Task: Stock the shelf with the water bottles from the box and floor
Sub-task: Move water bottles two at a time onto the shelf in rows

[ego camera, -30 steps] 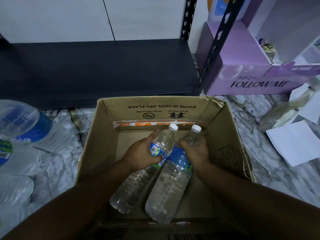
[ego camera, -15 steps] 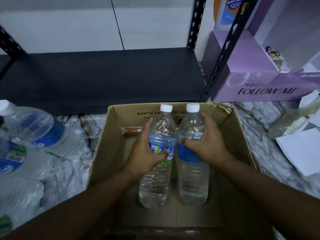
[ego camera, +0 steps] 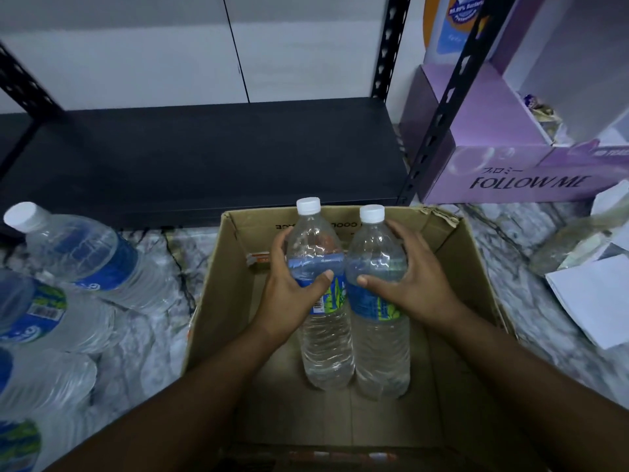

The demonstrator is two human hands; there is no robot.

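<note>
Two clear water bottles with white caps and blue-green labels stand upright side by side in an open cardboard box. My left hand grips the left bottle at its label. Around the shoulder and label of the right bottle, my right hand is wrapped. The left cap reaches just above the box's far rim. Beyond the box lies the low black shelf, bare. Several more water bottles lie on the marble floor at the left.
A black slotted shelf upright rises right of the shelf. A purple "FOLLOW ME" carton sits behind it. White papers and a clear plastic wrapper lie on the floor at the right.
Both hands raised the two bottles from lying tilted in the box to upright, and lifted them slightly higher toward the shelf.
</note>
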